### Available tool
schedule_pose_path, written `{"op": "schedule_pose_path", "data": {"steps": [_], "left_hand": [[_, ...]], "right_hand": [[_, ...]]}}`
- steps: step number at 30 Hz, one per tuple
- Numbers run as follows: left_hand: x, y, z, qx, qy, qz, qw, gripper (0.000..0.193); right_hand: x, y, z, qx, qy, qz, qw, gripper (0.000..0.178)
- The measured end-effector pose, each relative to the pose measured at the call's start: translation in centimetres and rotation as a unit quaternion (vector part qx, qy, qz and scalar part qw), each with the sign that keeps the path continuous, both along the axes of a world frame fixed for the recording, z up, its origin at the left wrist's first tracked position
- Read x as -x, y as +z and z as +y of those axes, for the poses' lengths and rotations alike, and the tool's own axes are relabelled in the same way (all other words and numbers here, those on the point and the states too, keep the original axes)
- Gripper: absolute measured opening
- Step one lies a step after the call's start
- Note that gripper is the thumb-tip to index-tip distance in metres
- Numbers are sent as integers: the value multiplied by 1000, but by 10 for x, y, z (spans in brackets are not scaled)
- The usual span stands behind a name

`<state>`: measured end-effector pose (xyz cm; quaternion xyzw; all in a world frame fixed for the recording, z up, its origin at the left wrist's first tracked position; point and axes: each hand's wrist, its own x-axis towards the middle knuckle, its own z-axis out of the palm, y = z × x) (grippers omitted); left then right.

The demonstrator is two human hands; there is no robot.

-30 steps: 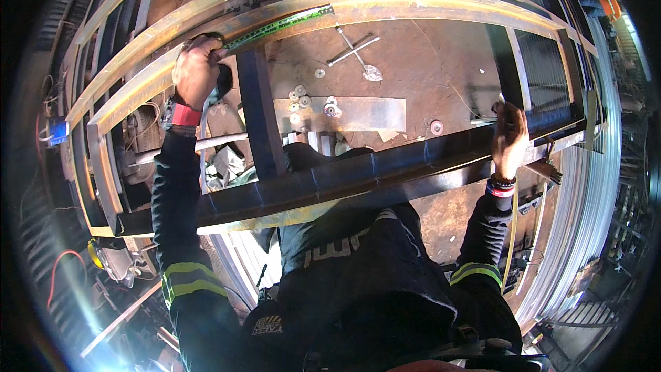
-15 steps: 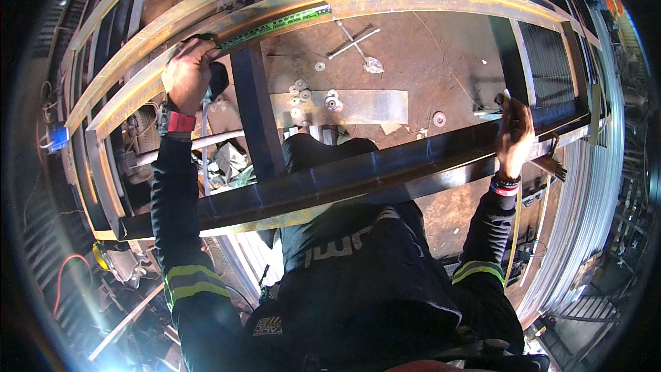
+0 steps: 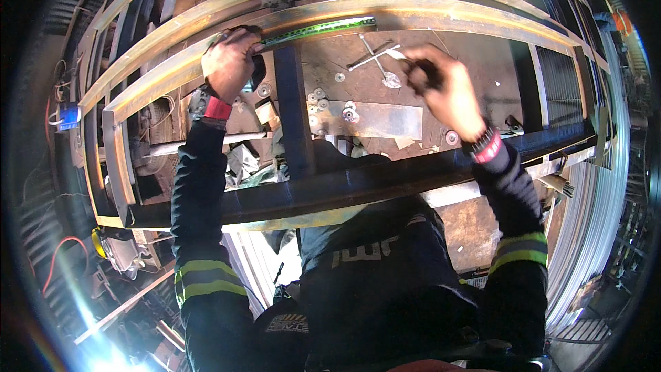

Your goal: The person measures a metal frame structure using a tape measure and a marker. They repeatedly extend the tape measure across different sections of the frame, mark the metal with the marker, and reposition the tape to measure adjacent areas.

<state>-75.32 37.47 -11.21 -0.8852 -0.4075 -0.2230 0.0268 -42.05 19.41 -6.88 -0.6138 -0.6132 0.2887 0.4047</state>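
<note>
My left hand is closed around a dark tape measure at the nearer of the far rusty steel bars. The tape's green blade runs out to the right along that bar. Farther right, my right hand hovers over the frame's opening, slightly smeared by motion. Its fingers pinch a small white stick of chalk, whose tip points left toward the blade's end. The chalk is apart from the bar.
A dark steel beam crosses in front of my body, joined to the far bars by an upright crosspiece. On the brown floor lie a cross-shaped wrench, several grinding discs and a metal plate. Long pale metal lengths are stacked at right.
My right hand has left the near beam on the right and moved up and left toward the tape's end, still holding the chalk. My left hand still holds the tape; the whole view has shifted.
</note>
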Motion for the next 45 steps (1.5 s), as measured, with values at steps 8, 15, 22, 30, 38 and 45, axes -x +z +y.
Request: {"op": "schedule_pose_path", "data": {"steps": [8, 15, 22, 30, 38, 45], "left_hand": [[-2, 3, -2, 26, 14, 7, 1000, 12], [1, 2, -2, -4, 12, 17, 1000, 14], [3, -2, -1, 0, 8, 7, 1000, 21], [-3, 6, -1, 5, -20, -27, 999, 11], [-5, 7, -2, -11, -19, -18, 1000, 11], [-5, 8, -3, 29, -2, -6, 1000, 11]], "right_hand": [[65, -34, 106, -8, 29, -89, 996, 19], [73, -45, 113, 6, 18, -101, 995, 19], [106, -35, 72, -152, 103, -142, 973, 15], [104, -40, 68, -111, 58, -112, 986, 17], [100, -54, 70, -212, 46, -125, 968, 16], [96, -58, 69, -232, 35, -174, 956, 21]]}}
